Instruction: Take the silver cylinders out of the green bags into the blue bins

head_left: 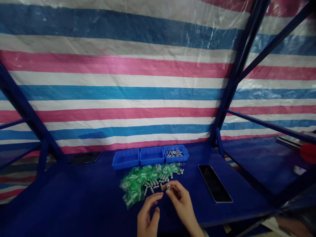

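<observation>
My right hand [182, 202] pinches a small silver screw [168, 187] between thumb and fingertips, just in front of a pile of loose silver screws and small green plastic bags [145, 180] on the blue table. My left hand [148, 214] hovers beside it, fingers curled and slightly apart, with nothing visible in them. Behind the pile stand three small blue bins: the left bin [126, 158] and middle bin [151, 155] look bare inside, and the right bin [176, 153] holds several silver screws.
A dark phone [214, 183] lies face up right of my hands. Another dark flat device [82, 158] rests at the back left. Blue metal frame posts [228, 89] rise on both sides, with a striped tarp behind. A red object [308, 152] sits far right.
</observation>
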`<state>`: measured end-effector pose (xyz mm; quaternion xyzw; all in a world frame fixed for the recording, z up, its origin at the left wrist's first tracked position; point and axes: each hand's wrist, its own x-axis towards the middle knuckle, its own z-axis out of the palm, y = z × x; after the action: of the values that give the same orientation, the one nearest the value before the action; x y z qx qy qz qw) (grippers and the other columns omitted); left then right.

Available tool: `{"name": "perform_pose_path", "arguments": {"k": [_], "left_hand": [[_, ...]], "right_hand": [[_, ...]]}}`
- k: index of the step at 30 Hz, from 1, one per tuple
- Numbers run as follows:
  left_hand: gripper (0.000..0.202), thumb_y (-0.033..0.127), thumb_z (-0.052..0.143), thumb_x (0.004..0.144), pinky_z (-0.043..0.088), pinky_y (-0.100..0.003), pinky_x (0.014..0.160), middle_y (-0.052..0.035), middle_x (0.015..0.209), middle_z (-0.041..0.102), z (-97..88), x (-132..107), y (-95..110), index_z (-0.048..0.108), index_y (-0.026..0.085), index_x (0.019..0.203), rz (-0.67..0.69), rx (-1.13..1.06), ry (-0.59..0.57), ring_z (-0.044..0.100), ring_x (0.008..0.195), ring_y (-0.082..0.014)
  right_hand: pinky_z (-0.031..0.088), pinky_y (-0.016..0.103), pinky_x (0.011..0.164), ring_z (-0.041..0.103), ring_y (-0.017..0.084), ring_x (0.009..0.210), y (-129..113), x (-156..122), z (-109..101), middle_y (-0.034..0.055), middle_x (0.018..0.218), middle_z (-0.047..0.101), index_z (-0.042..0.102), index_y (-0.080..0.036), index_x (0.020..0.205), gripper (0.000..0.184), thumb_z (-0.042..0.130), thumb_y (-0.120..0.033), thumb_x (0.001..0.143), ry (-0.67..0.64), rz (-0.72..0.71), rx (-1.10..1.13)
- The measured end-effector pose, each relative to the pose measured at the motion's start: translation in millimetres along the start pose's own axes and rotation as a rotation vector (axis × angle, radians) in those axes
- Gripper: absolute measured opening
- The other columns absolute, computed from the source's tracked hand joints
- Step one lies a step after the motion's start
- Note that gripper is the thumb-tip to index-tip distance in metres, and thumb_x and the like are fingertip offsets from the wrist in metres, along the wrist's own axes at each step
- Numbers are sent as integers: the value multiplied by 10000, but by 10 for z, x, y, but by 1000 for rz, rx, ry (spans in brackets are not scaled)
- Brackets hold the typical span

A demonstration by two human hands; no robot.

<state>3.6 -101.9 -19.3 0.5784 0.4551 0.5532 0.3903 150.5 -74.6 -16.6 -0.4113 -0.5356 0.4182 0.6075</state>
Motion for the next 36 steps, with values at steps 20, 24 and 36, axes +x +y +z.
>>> {"name": "perform_pose_path", "arguments": {"k": [20,24,36], "left_hand": [[209,239,610,760,574,-346,828,-89,943,738,-41,14,-278,748,187,909,25,139,100,697,887,-256],[207,243,606,759,573,-350,833,-86,937,738,-43,2,-282,745,190,904,10,137,102,694,896,-260],[431,150,596,704,572,-328,838,-96,1118,709,-5,55,-174,696,210,1119,-84,43,16,694,942,-235]], "right_hand": [[439,337,715,582,246,762,366,190,108,49,748,632,623,-208,745,88,685,-148,765,29,-215,-1019],[433,362,732,585,277,812,367,139,158,77,812,640,649,-218,771,152,624,-68,763,88,-216,-1078],[473,240,644,604,160,680,22,-90,73,0,753,619,585,-199,874,122,525,-100,837,23,-113,-507]]}}
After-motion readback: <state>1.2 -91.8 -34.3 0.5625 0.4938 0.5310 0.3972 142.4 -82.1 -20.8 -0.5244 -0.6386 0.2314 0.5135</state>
